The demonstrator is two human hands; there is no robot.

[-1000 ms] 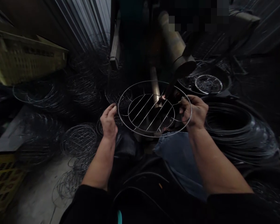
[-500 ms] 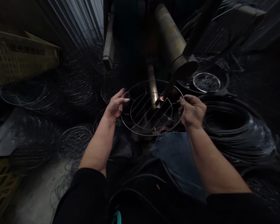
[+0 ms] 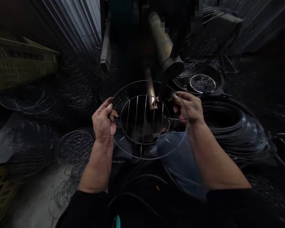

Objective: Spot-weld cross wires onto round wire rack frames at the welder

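Note:
A round wire rack (image 3: 144, 120), made of an outer ring, a smaller inner ring and several parallel bars, is held up in front of me. My left hand (image 3: 104, 118) is closed on the left side of its outer ring. On the opposite side my right hand (image 3: 190, 108) grips the ring with bent fingers. Behind the rack, seen through its wires, is the end of a brass-coloured rod (image 3: 151, 91). A thick metal cylinder (image 3: 163, 47) of the machine juts out above that rod. Whether the rack touches the rod I cannot tell.
Stacks of wire rings and racks (image 3: 76, 145) lie at the left. Yellow crates (image 3: 23, 68) stand farther left. To the right is a large coil of wire (image 3: 237, 133), with a round metal dish (image 3: 202, 83) of small pieces behind it. A wooden bar (image 3: 106, 47) sticks out at upper left.
The rack has turned, so its bars run nearly up and down the view instead of diagonally, and its face is tipped more towards me. My left hand has moved left and lower.

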